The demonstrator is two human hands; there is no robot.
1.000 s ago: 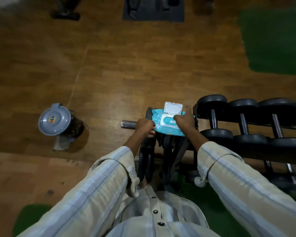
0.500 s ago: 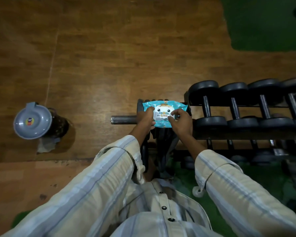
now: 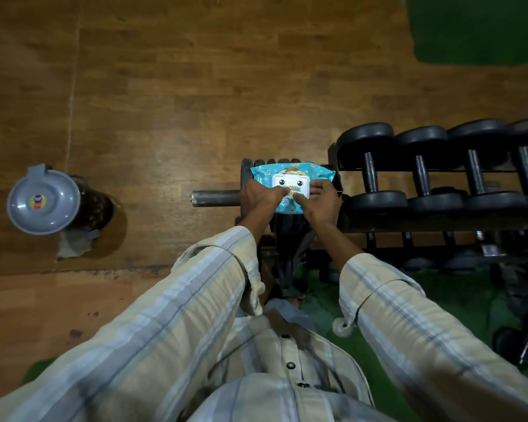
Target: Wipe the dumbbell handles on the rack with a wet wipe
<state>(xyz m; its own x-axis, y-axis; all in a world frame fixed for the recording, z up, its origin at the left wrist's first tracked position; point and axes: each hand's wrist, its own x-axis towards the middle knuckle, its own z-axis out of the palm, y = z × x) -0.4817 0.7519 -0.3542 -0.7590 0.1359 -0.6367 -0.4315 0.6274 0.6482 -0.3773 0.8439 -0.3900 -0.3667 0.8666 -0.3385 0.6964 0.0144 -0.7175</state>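
Both hands on wipe pack (image 3: 291,185): left hand (image 3: 261,194) holds edge, right hand (image 3: 320,199) presses flat on lid. Dumbbells (image 3: 369,175) right of hands. Risk: pack slides off weight stack under push.

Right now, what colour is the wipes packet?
Light blue wipes packet with a white lid, seen in the head view.

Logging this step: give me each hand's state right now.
Left hand: holds the left end of the wipes pack.
Right hand: open, straight fingers pressing on the pack's white lid.
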